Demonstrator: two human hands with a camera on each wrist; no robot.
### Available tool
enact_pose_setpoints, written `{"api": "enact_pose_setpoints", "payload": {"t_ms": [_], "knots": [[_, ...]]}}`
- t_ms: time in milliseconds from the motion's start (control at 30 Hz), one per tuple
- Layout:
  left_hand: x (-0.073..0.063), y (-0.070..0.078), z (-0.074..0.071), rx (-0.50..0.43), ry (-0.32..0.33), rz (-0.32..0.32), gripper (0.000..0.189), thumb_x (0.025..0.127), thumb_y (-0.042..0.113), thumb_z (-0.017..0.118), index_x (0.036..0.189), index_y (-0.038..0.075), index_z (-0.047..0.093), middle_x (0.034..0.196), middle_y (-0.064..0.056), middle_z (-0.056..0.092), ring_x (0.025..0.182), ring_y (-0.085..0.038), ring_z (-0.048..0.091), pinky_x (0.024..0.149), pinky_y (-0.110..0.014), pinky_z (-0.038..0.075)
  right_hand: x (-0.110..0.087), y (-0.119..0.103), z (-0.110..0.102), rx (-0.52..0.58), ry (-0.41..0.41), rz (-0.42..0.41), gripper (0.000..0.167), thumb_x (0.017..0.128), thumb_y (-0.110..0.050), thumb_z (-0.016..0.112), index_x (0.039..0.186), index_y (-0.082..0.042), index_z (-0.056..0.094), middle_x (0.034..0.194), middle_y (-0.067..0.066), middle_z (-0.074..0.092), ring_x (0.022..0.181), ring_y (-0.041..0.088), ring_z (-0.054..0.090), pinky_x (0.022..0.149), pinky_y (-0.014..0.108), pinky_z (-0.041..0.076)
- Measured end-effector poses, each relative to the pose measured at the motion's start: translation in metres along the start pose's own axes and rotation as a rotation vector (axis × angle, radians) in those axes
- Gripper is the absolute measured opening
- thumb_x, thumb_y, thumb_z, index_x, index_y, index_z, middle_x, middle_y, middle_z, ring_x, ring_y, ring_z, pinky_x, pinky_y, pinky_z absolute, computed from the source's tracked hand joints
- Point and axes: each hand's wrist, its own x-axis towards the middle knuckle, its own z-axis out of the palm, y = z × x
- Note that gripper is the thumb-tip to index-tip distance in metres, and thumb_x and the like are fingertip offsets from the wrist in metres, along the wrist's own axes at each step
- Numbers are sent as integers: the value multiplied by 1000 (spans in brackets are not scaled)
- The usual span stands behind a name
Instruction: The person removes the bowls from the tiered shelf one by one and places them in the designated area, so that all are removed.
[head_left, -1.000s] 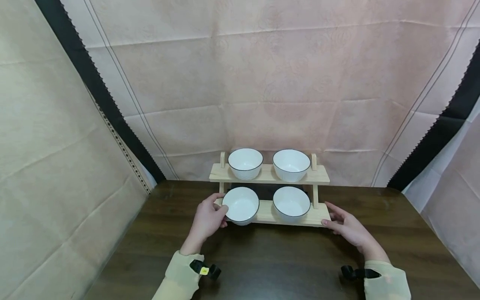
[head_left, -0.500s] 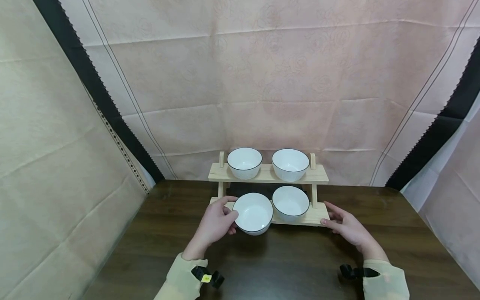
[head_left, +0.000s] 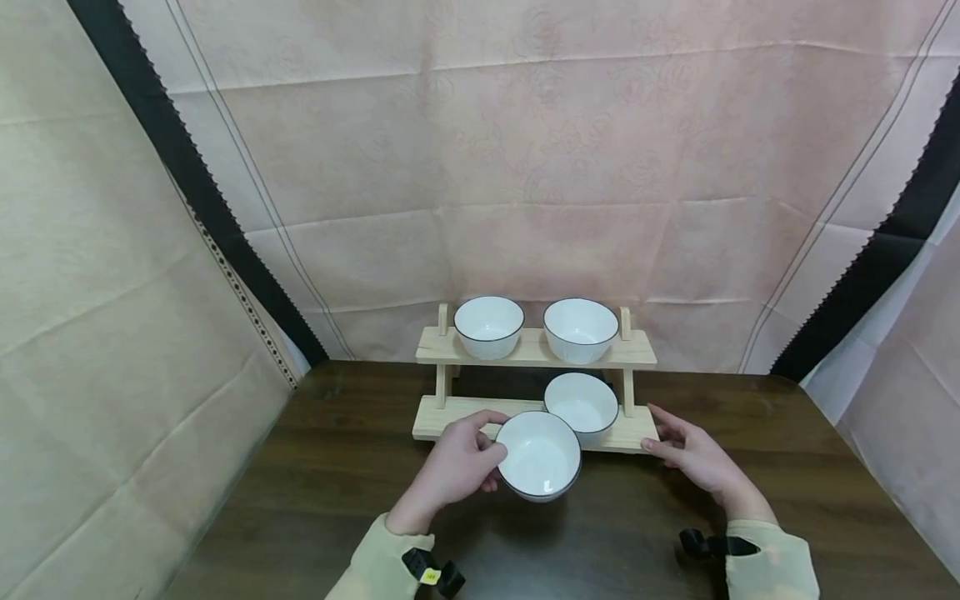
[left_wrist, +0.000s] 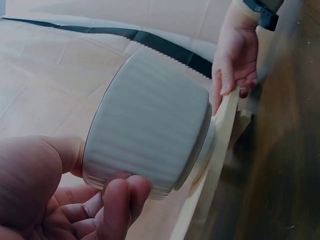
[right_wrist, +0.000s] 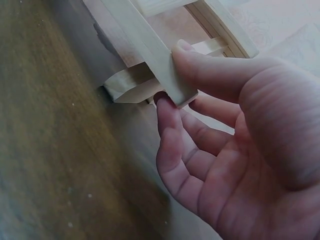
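My left hand (head_left: pixel 463 458) grips a white bowl with a thin dark rim (head_left: pixel 538 457) by its left side, in front of the lower shelf. In the left wrist view the ribbed outer wall of this bowl (left_wrist: pixel 150 120) shows, thumb at the rim and fingers beneath. My right hand (head_left: pixel 696 454) holds the right end of the two-tier wooden rack (head_left: pixel 487 354). In the right wrist view the thumb lies on top of the board (right_wrist: pixel 167 75) and fingers curl under its end. Another white bowl (head_left: pixel 582 403) sits on the lower shelf, partly behind the held one.
Two more white bowls (head_left: pixel 490 325) stand side by side on the upper shelf. The rack rests near the back edge of a dark brown wooden table (head_left: pixel 337 450). A pale cloth backdrop (head_left: pixel 562 167) hangs behind it, with cloth at both sides.
My left hand has lifted the bowl off the left of the lower shelf and carried it right and toward me. The right hand stays at the rack's end.
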Motion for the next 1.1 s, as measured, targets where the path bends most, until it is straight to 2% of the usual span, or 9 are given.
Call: {"api": "enact_pose_setpoints", "payload": {"t_ms": [300, 533, 833, 1100], "knots": [[1, 0, 23, 4, -62, -29, 42, 96, 4, 66, 138, 6, 66, 65, -7, 67, 51, -22, 67, 52, -37, 61, -1, 1, -1, 16, -11, 5, 83, 105, -31, 70, 167, 2, 26, 134, 24, 61, 105, 28, 63, 83, 35, 60], [4, 0, 42, -19, -115, -26, 43, 94, 1, 65, 137, 6, 66, 65, -5, 66, 49, -19, 66, 49, -33, 59, -2, 2, -2, 30, -17, 5, 82, 105, -28, 70, 167, 2, 26, 131, 22, 61, 105, 28, 63, 83, 34, 60], [9, -1, 59, -45, -179, -11, 45, 91, -3, 61, 136, 1, 63, 64, -3, 65, 47, -15, 63, 47, -31, 57, 0, 4, -3, 22, -8, -1, 82, 105, -28, 71, 167, 2, 27, 131, 21, 62, 104, 29, 63, 82, 33, 60], [15, -2, 74, -33, -194, -28, 44, 92, -4, 62, 135, 1, 63, 64, -4, 65, 46, -15, 62, 46, -31, 57, -1, 0, -1, 14, -6, -6, 83, 104, -29, 72, 166, 3, 27, 131, 23, 63, 102, 27, 64, 81, 34, 60]]}}
